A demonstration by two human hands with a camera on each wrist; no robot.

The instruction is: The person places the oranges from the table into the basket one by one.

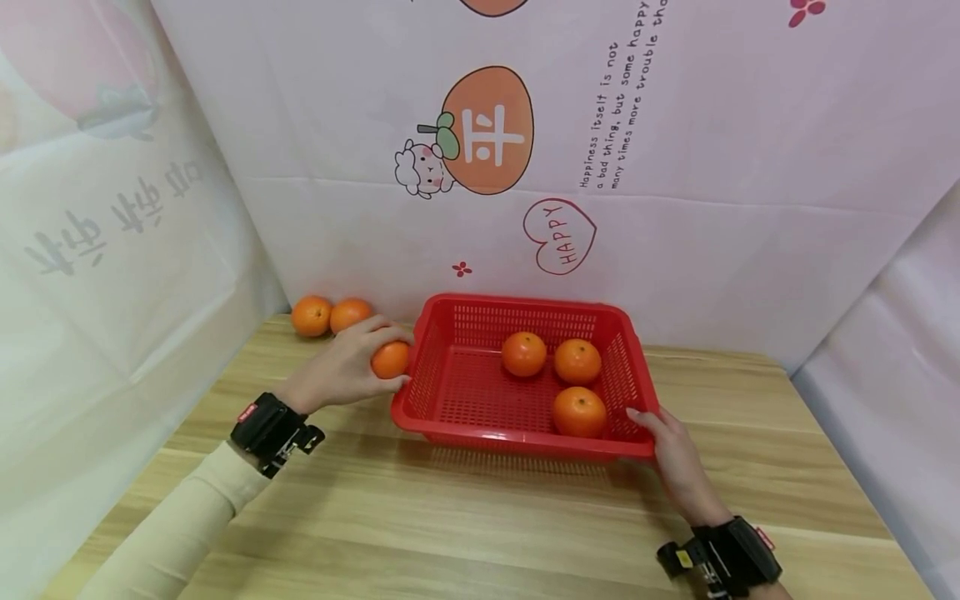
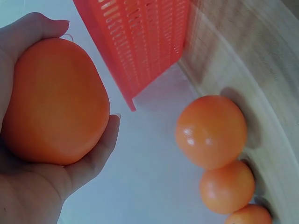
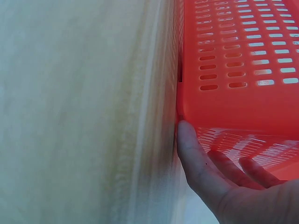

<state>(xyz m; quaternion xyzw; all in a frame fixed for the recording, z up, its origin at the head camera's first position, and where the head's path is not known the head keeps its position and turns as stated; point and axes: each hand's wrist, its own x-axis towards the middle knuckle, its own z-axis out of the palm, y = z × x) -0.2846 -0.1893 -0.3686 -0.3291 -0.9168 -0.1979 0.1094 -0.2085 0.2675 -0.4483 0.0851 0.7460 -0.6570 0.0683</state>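
My left hand [image 1: 358, 360] grips an orange [image 1: 390, 360] just outside the left rim of a red plastic basket [image 1: 480, 439]. In the left wrist view that orange [image 2: 58, 102] is large, with fingers and thumb curled round it. Three oranges sit inside the basket toward its right: one at the back [image 1: 524, 354], another beside it [image 1: 577, 361], a third near the front wall [image 1: 580, 412]. My right hand [image 1: 678, 458] holds the basket's front right corner, thumb over the rim. The right wrist view shows its fingers [image 3: 194, 156] against the basket's outside; part of them is hidden.
At the table's back left corner lie two more oranges, one [image 1: 311, 316] beside the other [image 1: 351, 314]. The left wrist view shows a row of three loose oranges [image 2: 211, 132]. A printed white cloth [image 1: 337, 225] hangs behind the wooden table [image 1: 450, 533].
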